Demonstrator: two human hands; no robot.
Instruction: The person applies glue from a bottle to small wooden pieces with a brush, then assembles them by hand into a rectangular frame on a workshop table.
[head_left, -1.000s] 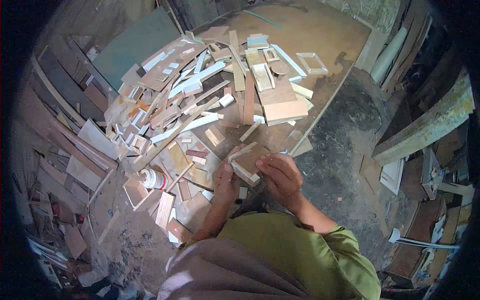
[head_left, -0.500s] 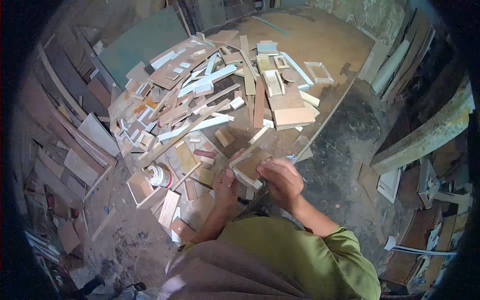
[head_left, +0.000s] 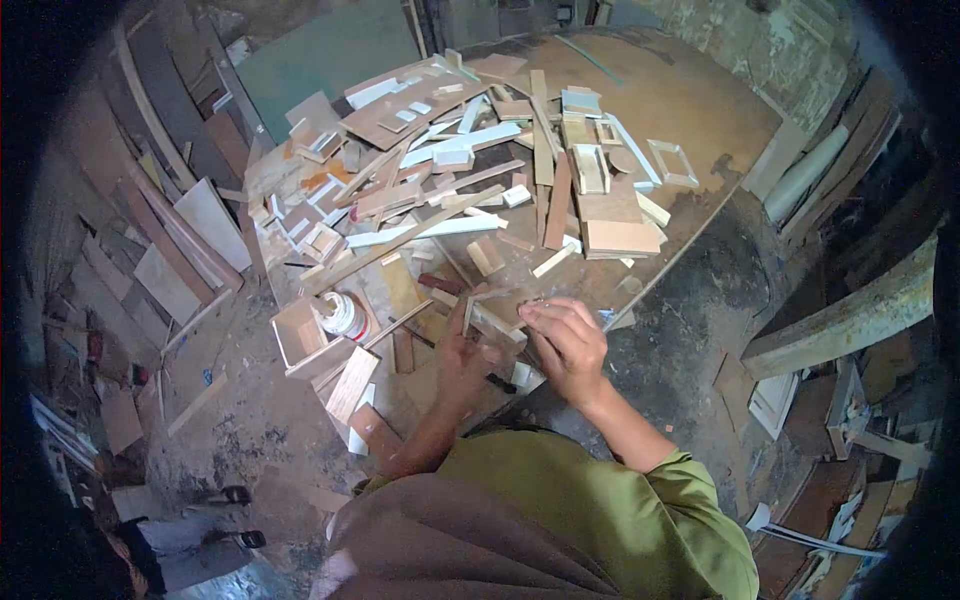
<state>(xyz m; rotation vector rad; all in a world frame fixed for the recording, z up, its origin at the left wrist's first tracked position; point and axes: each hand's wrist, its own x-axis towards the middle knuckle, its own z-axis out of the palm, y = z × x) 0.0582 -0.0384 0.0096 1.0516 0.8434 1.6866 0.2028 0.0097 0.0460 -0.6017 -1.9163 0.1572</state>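
Both hands hold one small wooden piece [head_left: 497, 320] just above the near edge of the table [head_left: 700, 110]. The left hand [head_left: 462, 358] is closed around its lower side, with the thumb pressed on the top. The right hand [head_left: 570, 342] pinches the right edge of it with bent fingers. A glue bottle [head_left: 346, 316] stands to the left, just beside an open wooden box [head_left: 303, 335]. Behind the hands lies a big pile of wood scraps [head_left: 450, 180]
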